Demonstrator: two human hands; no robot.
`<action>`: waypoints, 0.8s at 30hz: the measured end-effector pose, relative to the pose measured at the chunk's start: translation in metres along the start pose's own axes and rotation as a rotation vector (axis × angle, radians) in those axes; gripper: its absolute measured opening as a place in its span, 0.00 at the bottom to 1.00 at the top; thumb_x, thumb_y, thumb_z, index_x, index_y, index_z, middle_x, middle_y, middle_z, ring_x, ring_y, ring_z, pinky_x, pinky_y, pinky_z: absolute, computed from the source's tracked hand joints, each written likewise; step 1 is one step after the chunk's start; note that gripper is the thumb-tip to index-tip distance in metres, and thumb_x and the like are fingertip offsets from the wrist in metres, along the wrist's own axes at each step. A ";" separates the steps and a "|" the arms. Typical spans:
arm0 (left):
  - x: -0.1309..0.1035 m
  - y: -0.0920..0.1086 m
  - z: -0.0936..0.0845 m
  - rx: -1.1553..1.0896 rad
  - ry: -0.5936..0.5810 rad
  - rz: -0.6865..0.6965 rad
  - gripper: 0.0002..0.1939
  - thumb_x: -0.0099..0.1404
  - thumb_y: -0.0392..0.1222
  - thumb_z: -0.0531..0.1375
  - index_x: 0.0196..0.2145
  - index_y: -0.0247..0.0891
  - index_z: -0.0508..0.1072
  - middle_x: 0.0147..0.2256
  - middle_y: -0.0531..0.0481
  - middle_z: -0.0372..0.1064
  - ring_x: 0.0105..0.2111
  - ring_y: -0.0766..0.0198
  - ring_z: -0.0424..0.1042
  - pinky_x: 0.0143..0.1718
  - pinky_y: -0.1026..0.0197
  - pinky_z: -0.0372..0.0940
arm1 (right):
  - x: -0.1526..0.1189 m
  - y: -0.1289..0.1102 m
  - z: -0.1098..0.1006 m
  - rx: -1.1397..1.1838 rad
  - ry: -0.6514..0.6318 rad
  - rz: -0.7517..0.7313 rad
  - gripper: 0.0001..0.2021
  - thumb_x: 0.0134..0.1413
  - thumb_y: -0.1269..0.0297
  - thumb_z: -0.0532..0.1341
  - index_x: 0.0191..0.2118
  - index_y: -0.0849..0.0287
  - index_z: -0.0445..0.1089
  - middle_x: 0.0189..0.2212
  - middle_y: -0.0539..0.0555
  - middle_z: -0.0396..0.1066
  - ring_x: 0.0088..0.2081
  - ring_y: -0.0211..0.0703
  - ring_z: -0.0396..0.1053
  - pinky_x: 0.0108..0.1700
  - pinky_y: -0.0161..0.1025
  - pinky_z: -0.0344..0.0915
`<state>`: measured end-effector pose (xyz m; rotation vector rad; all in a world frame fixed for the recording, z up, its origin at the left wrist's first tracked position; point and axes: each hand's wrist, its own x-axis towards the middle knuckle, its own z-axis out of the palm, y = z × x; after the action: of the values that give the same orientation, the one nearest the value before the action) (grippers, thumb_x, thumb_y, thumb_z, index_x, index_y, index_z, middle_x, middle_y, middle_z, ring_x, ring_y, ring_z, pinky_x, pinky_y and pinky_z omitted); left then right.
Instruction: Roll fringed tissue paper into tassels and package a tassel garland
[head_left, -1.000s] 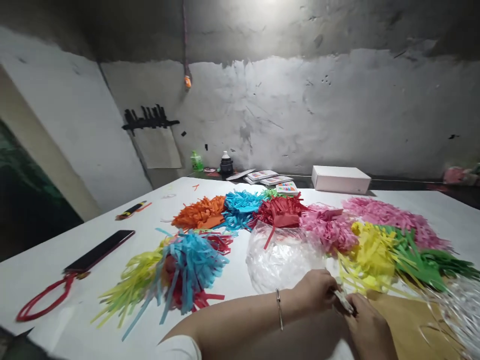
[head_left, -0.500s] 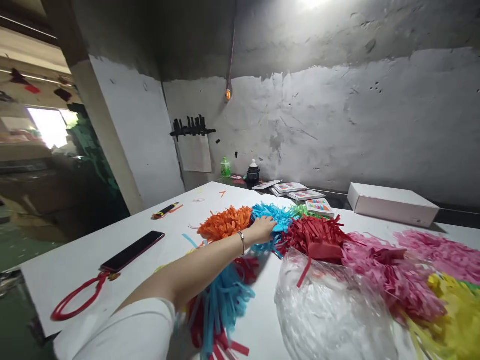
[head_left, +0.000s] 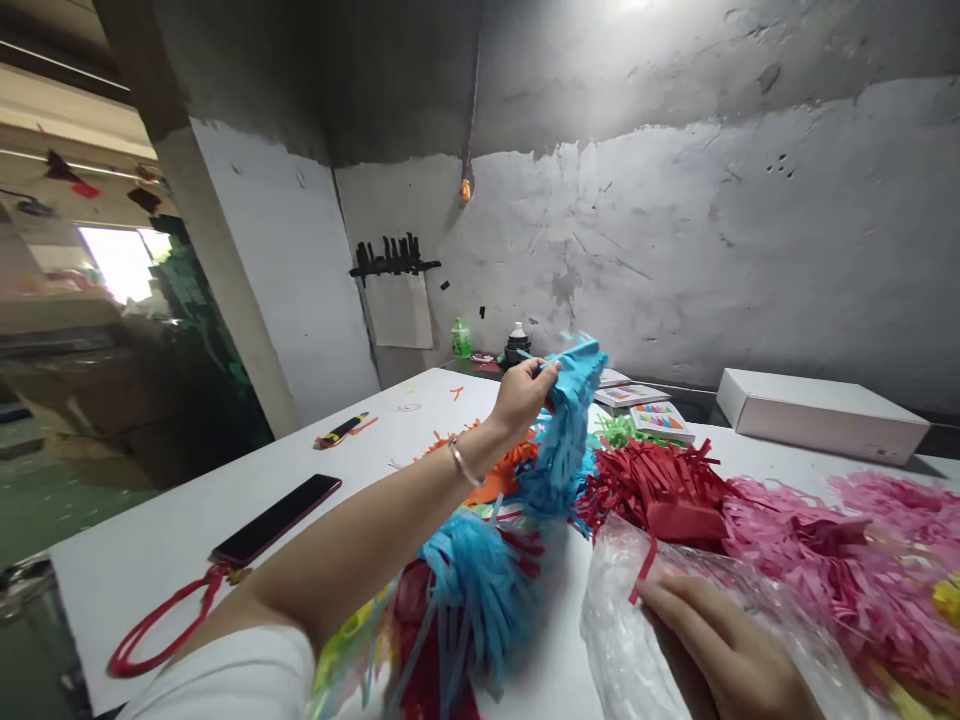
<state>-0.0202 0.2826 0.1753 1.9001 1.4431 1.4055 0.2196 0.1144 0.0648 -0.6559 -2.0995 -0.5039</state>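
My left hand [head_left: 523, 398] pinches the folded top of a blue tissue fringe bundle [head_left: 571, 420], raised above the pile with its strips hanging down. At the lower right, my right hand [head_left: 720, 640] is over the clear plastic bag [head_left: 630, 610]; its fingers are extended and fairly close together. Another blue fringe bundle [head_left: 476, 575] lies over red strips nearer to me, beneath my left forearm. Orange fringe [head_left: 499, 478] sits behind my left wrist, and red fringe [head_left: 664, 485] lies just beyond the bag.
Pink fringe [head_left: 810, 560] spreads at the right. A white box [head_left: 821, 415] and printed cards [head_left: 660, 420] stand by the wall. On the left are a phone [head_left: 277, 518] with a red cord and a black-yellow tool [head_left: 341, 430].
My left hand has lifted the blue bundle up off the pile. My right hand has come into view over the plastic bag. The view has shifted slightly.
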 end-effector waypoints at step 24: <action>-0.278 -0.011 0.068 -0.842 -0.431 -0.552 0.26 0.52 0.57 0.73 0.39 0.36 0.73 0.31 0.53 0.69 0.24 0.68 0.69 0.27 0.64 0.67 | -0.055 -0.072 -0.007 0.795 -0.166 1.130 0.13 0.55 0.53 0.64 0.28 0.56 0.75 0.28 0.50 0.75 0.33 0.43 0.73 0.38 0.36 0.67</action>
<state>0.0389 0.0620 0.0030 1.0610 0.8509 1.0038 0.2075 0.0392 0.0149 -1.2224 -1.5101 0.9725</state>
